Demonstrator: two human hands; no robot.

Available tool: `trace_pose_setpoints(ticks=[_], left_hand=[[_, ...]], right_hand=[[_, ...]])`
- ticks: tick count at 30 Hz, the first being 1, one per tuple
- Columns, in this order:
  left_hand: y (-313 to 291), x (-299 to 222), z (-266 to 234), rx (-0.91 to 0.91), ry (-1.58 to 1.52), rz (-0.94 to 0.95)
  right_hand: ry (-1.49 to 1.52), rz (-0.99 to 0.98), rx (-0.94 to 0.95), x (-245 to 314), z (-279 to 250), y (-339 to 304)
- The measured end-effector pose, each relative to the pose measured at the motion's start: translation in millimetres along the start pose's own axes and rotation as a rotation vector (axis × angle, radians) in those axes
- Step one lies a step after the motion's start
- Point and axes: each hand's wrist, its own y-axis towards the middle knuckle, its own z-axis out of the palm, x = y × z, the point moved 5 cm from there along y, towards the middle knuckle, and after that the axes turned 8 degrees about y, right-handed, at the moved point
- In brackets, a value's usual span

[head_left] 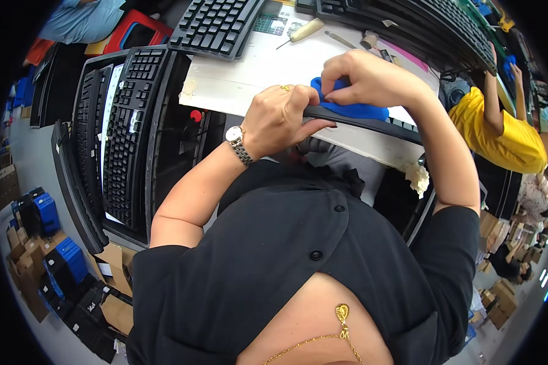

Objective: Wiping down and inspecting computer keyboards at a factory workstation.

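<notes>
My left hand (281, 119), with a ring and a metal wristwatch, grips the near edge of a black keyboard (371, 123) that lies at the front of the white worktable (262, 73). My right hand (371, 76) is closed on a blue cloth (353, 110) and presses it onto the keyboard's edge. Both hands touch each other above the keyboard. Most of the keyboard is hidden under the hands and cloth.
A stack of black keyboards (125, 131) stands on edge to my left. More keyboards (216, 24) lie at the table's far side with a wooden-handled tool (304, 29). A person in yellow (499, 134) works at the right. Cardboard boxes and blue crates (55, 261) fill the floor.
</notes>
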Motion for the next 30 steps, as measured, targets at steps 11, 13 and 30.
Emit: trace_pose_setpoints(ticks=[11, 13, 30], left_hand=[[-11.7, -3.6, 0.8, 0.054, 0.001, -0.035], [-12.9, -4.4, 1.2, 0.038, -0.002, -0.022], [4.8, 2.2, 2.8, 0.040, 0.008, -0.085]], right_hand=[[-0.244, 0.204, 0.022, -39.2, -36.5, -84.1], [-0.317, 0.240, 0.023, -42.1, -48.7, -75.1], [-0.206, 0.046, -0.962, -66.7, -95.1, -187.1]])
